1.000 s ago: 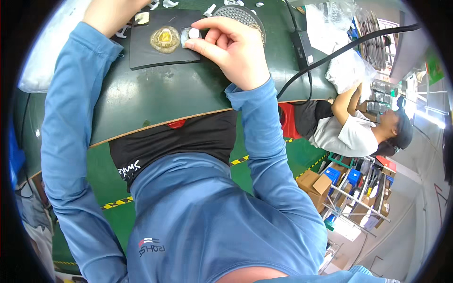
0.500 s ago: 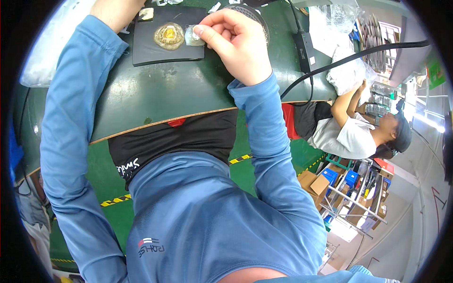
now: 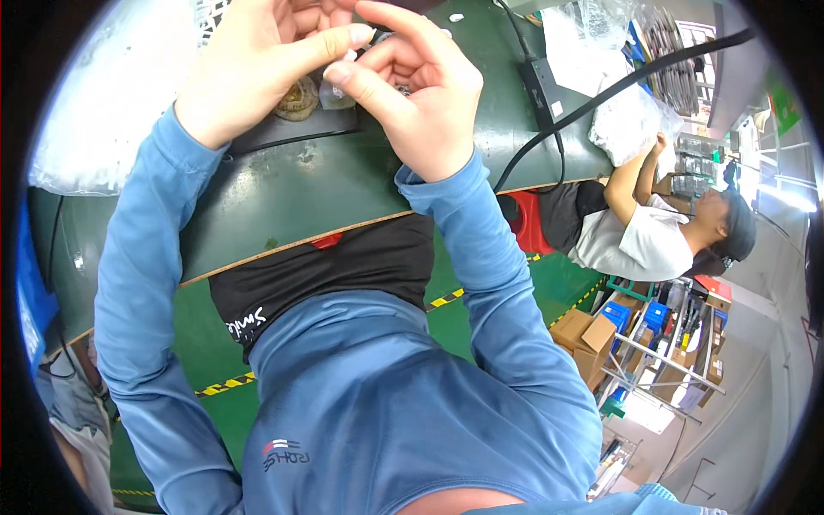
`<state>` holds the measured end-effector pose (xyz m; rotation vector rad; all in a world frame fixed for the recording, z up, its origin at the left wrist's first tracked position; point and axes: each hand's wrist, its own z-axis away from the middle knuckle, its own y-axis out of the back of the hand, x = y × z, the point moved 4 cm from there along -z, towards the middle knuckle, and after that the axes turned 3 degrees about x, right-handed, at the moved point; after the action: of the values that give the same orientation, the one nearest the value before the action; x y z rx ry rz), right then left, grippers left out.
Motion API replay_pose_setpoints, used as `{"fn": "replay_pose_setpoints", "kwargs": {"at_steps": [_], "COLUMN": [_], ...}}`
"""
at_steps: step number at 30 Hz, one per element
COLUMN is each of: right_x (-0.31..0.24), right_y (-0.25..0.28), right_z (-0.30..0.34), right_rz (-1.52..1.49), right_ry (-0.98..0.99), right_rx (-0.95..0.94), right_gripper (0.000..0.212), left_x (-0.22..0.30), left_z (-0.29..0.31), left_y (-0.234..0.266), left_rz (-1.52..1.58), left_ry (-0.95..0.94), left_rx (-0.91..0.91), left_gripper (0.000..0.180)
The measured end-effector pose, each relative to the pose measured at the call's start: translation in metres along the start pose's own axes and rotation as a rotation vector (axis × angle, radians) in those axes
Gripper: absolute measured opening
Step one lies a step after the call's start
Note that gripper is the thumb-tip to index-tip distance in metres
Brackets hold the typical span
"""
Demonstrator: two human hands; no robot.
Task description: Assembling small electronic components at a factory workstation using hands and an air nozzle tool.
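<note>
Over the work table my left hand (image 3: 257,73) and my right hand (image 3: 429,94) come together, fingertips almost meeting. A small white piece (image 3: 349,56) shows at my right thumb tip, beside the left thumb; its kind cannot be made out. My right fingers curl toward the thumb around it. My left thumb lies bent against the curled fingers, and whatever they pinch is hidden. Beneath the hands is a flat black pad (image 3: 296,136), partly covered. On it sit a round, yellowish translucent piece (image 3: 298,101) and, beside it, a small clear film-like piece (image 3: 336,97).
A large clear plastic bag (image 3: 103,103) lies at the left of the green table (image 3: 343,176). To the right are a black power adapter (image 3: 541,90) and a black cable (image 3: 635,75). A co-worker (image 3: 648,232) handles a white plastic bundle (image 3: 625,129) there.
My right hand has let go of the clear film-like piece, which now lies on the pad. My left hand has come down and right, meeting the right hand above the pad.
</note>
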<state>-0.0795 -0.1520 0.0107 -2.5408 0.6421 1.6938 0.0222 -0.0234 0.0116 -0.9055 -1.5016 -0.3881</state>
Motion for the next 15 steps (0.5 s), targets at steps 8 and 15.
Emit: {"fn": "replay_pose_setpoints", "kwargs": {"at_steps": [8, 15], "right_x": [-0.007, -0.001], "right_y": [0.004, 0.023], "right_z": [-0.002, -0.005], "right_rz": [0.073, 0.205], "right_ry": [0.079, -0.011], "right_rx": [0.036, -0.084], "right_gripper": [0.038, 0.032], "left_x": [-0.007, -0.012], "left_z": [0.001, -0.009], "left_y": [-0.006, 0.012], "left_rz": [0.13, -0.052], "left_ry": [-0.038, -0.12], "left_rx": [-0.044, 0.101], "left_gripper": [0.025, 0.012]}}
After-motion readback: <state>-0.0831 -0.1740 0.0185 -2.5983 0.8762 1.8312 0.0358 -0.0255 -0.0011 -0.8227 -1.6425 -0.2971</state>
